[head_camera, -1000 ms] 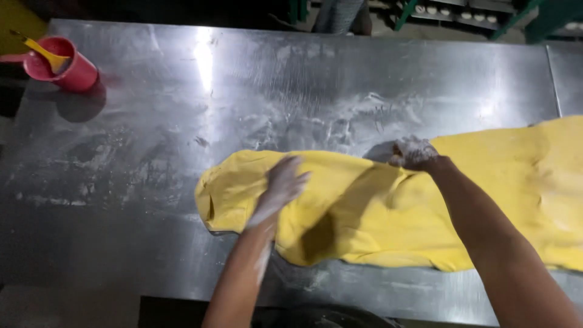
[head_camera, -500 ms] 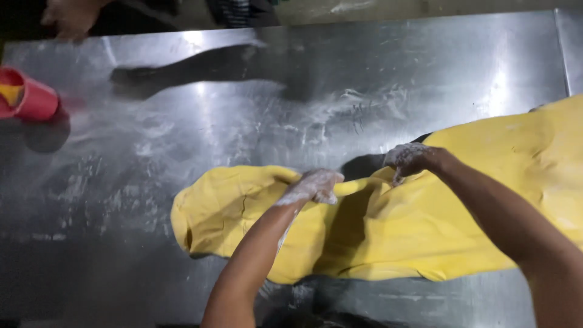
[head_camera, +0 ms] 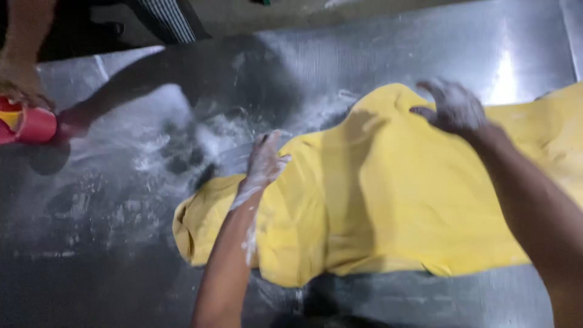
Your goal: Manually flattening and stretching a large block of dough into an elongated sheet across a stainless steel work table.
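Observation:
A large sheet of yellow dough (head_camera: pixel 388 200) lies across a floured steel table (head_camera: pixel 91 243), running off the right edge of view. My left hand (head_camera: pixel 264 161), dusted white, grips the dough's far edge near its left end. My right hand (head_camera: pixel 455 109), also floury, holds the raised far edge of the sheet further right, lifting it into a hump. The dough's left end is folded over on itself.
White flour (head_camera: pixel 200 140) is scattered on the table left of the dough. At the far left another person's hand (head_camera: pixel 21 85) rests on a red cup (head_camera: pixel 33 124). That person stands at the table's far side.
Both my hands have lifted the dough's far edge higher. A patch of flour has appeared on the table at left. Another person's hand has come onto the red cup.

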